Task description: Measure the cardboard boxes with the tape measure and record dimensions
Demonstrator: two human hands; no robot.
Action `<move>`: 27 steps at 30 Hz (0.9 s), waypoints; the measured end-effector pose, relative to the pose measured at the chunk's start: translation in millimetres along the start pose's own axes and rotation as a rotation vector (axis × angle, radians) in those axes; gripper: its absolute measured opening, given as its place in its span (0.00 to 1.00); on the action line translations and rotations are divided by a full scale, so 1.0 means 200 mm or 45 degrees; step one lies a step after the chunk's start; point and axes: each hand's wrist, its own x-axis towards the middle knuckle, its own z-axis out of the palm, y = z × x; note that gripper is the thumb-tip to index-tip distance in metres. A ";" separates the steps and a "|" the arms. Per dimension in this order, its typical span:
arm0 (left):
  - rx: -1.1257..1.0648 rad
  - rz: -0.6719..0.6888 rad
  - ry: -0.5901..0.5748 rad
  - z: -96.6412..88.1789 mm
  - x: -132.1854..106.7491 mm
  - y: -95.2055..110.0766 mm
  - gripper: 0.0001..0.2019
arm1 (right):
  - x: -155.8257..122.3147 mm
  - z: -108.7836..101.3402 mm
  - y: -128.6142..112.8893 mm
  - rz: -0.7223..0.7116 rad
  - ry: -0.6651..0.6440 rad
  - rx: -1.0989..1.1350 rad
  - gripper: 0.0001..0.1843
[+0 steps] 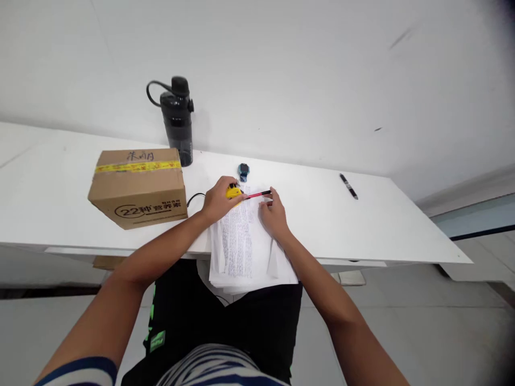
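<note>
My left hand [217, 199] is closed around a small yellow tool [234, 191] at the top of a stack of printed papers [241, 246] on the white table [362, 225]. My right hand [273, 214] pinches a red and black pen [259, 194] that lies across the top of the papers, its tip near the yellow tool. The papers hang over the table's near edge toward my lap. A thin black cord [195, 197] runs out from under my left hand.
A taped cardboard box [139, 186] stands at the left. Behind it is a black water bottle [177, 120] against the white wall. A small blue watch-like device [243, 171] lies just beyond the papers. A black pen [348, 186] lies at the right.
</note>
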 end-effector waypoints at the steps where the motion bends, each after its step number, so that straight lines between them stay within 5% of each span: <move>1: -0.040 0.075 0.027 -0.02 -0.02 0.05 0.20 | 0.01 -0.01 -0.02 0.011 -0.037 -0.026 0.34; 5: -0.555 0.191 0.225 -0.13 -0.15 0.34 0.24 | -0.04 -0.12 -0.26 -0.122 -0.324 0.108 0.36; 7: -0.883 -0.034 0.251 -0.20 -0.23 0.52 0.24 | -0.12 -0.18 -0.45 -0.475 -0.708 0.366 0.43; 9: -1.118 -0.194 0.270 -0.29 -0.28 0.68 0.22 | -0.22 -0.21 -0.65 -0.738 -0.900 0.511 0.54; 13: -1.135 -0.189 0.440 -0.52 -0.31 0.86 0.20 | -0.35 -0.10 -0.99 -0.986 -0.817 0.688 0.58; 20: -0.686 -0.232 0.688 -0.98 -0.28 0.89 0.15 | -0.27 0.15 -1.27 -1.126 -0.517 0.928 0.27; 24: -0.871 -0.616 0.480 -1.12 -0.30 0.82 0.10 | -0.13 0.16 -1.27 -1.051 -0.847 0.945 0.25; 27: -0.940 -0.919 0.314 -1.21 -0.32 0.72 0.09 | 0.02 0.09 -1.26 -0.986 -1.138 0.699 0.23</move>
